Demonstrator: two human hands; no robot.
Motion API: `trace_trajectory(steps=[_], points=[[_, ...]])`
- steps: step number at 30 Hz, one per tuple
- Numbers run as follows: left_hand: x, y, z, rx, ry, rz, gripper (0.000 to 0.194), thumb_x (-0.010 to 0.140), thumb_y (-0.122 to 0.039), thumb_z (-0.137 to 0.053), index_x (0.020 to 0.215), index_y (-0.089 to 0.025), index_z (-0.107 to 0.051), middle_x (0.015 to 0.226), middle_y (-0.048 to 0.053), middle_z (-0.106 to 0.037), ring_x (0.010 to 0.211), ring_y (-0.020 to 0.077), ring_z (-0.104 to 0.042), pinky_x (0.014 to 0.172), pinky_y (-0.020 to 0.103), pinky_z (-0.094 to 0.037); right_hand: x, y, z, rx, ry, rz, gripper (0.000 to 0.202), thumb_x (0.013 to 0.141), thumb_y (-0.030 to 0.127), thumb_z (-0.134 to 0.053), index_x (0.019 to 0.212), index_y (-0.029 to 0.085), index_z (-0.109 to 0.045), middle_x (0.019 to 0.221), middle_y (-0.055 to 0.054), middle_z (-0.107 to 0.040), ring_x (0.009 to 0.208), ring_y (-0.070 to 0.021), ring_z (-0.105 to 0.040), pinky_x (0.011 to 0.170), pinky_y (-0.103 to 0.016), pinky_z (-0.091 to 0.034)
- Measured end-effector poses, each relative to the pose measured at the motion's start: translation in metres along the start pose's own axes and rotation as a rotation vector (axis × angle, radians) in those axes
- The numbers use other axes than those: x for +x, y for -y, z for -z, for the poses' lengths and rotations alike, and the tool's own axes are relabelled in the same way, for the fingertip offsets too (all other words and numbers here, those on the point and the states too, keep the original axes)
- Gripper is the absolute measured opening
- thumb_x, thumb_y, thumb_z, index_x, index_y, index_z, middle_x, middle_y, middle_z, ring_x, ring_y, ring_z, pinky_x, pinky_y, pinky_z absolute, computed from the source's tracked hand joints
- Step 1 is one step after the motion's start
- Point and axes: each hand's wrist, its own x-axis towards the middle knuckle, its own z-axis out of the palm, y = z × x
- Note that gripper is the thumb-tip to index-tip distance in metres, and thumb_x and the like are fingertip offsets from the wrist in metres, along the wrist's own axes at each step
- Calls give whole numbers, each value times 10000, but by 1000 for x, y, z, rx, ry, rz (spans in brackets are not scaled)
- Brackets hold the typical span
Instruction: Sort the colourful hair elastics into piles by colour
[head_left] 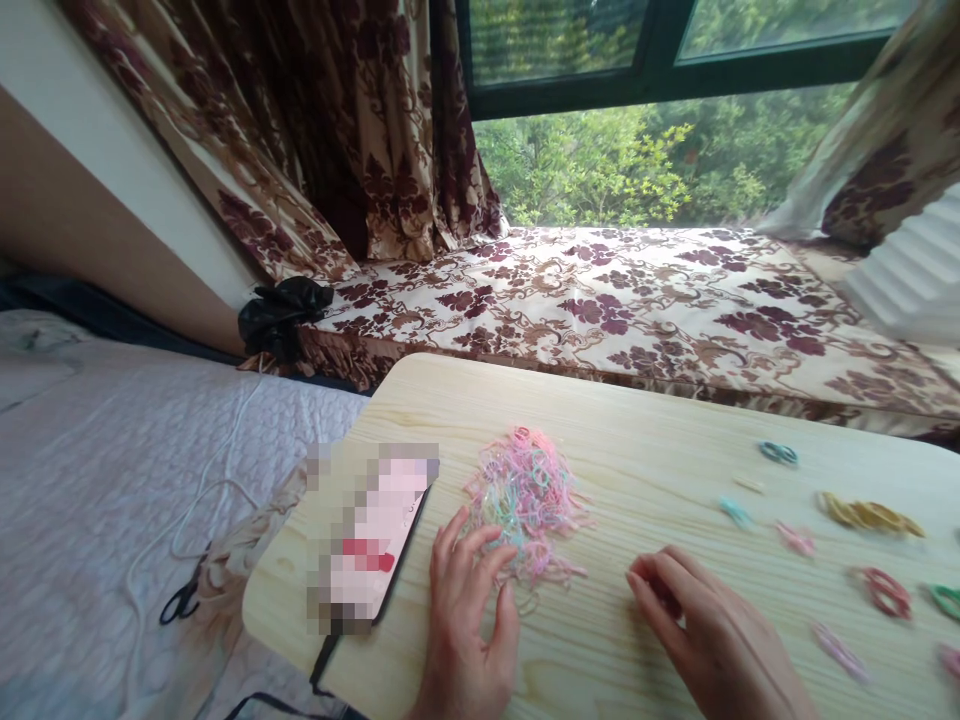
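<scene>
A loose heap of small pastel rubber bands (pixel 529 490), mostly pink with some mint and yellow, lies on the light wooden table (pixel 600 420). At the heap's near edge is my left hand (pixel 472 610), its fingers spread and the fingertips over or touching the nearest bands. My right hand (pixel 705 620) is to the right of the heap, thumb and forefinger closed together; anything between them is hidden. Beyond it, sorted bands lie in small groups: yellow-brown (pixel 870 514), red (pixel 886 592), dark teal (pixel 778 453), light blue (pixel 735 512), pink (pixel 795 538) and lilac (pixel 840 652).
A phone (pixel 382 540), partly blurred out, lies left of the heap with a black cable (pixel 324 665) at its near end. Left of the table is a bed (pixel 97 470) with white cords. A flowered window seat (pixel 600 300) runs behind, with a black bag (pixel 281 315) at its left end.
</scene>
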Motion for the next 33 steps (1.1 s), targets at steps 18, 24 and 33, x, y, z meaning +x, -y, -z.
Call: trace_trajectory(steps=[18,24,33], points=[[0,6,-3,39,-28,-55,357,871,-79,-510,1171,-241,-614,1222,79,-625,1380,293,-415,1004,496,-527,0,-65,45,-116,-72,-245,364,870,550,-445,730,273,-634,752,-31,-690,599,-191,-671,498,-287,-460],[-1,8,-5,43,-36,-70,348,877,-83,-517,1171,-243,-613,1219,79,-631,1376,285,-419,1016,500,-514,28,-94,74,-262,-63,-390,201,837,348,-553,710,249,-675,786,-80,-717,689,-212,-673,554,-297,-421],[1,1,-9,-32,-111,1,289,884,-103,-514,1103,-246,-636,1178,68,-656,1363,283,-442,1043,506,-471,53,-107,82,-352,1,-402,236,833,261,-541,641,227,-674,715,-51,-696,571,-165,-611,523,-270,-325]])
